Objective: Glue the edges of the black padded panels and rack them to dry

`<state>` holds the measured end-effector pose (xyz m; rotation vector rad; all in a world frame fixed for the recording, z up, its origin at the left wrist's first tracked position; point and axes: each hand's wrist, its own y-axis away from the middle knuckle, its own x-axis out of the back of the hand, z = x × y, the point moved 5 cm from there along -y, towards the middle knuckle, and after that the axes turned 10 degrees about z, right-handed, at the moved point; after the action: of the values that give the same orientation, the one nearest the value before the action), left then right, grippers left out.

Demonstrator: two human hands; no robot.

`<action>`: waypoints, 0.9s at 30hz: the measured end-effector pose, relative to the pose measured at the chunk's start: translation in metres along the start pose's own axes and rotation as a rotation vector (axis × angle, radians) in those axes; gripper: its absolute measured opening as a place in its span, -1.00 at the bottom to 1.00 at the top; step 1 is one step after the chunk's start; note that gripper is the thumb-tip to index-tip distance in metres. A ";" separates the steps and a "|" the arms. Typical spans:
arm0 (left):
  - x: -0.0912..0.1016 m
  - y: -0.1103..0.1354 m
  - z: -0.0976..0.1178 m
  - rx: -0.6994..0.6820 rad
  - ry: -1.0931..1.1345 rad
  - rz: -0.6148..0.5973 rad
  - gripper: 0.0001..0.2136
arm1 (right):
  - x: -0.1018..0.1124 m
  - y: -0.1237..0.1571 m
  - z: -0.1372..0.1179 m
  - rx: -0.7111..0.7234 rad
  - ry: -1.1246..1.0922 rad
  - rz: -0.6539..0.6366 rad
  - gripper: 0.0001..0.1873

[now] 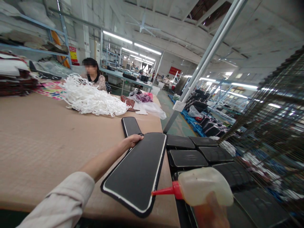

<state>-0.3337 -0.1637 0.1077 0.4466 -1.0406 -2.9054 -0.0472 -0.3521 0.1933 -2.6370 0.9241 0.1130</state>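
My left hand grips the far end of a long black panel with a white line along its rim, lying on the brown table. My right hand, blurred at the bottom edge, holds a translucent squeeze bottle with a red nozzle. The nozzle tip touches the panel's right edge. A second black panel lies just beyond my left hand.
Stacks of black panels sit right of the table. A heap of white strips and clear plastic bags lie at the far end, where a seated person works. A wire rack stands at right, shelves at left.
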 end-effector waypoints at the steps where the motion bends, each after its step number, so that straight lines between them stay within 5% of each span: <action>1: 0.001 0.000 0.000 0.003 0.004 0.005 -0.84 | 0.000 0.000 0.001 -0.013 0.006 0.008 -0.35; 9: 0.016 -0.002 0.000 0.013 0.033 0.055 -0.81 | -0.007 -0.004 0.007 -0.156 -0.038 0.015 -0.39; 18: 0.034 -0.011 0.002 0.023 0.110 0.121 -0.80 | -0.004 -0.002 0.003 -0.044 -0.065 -0.001 -0.39; 27: 0.045 -0.010 0.003 0.033 0.203 0.226 -0.81 | 0.014 0.000 0.013 0.043 0.043 0.117 -0.47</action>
<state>-0.3773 -0.1597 0.0917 0.5711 -1.0353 -2.5879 -0.0355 -0.3558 0.1791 -2.5552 1.0832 0.0644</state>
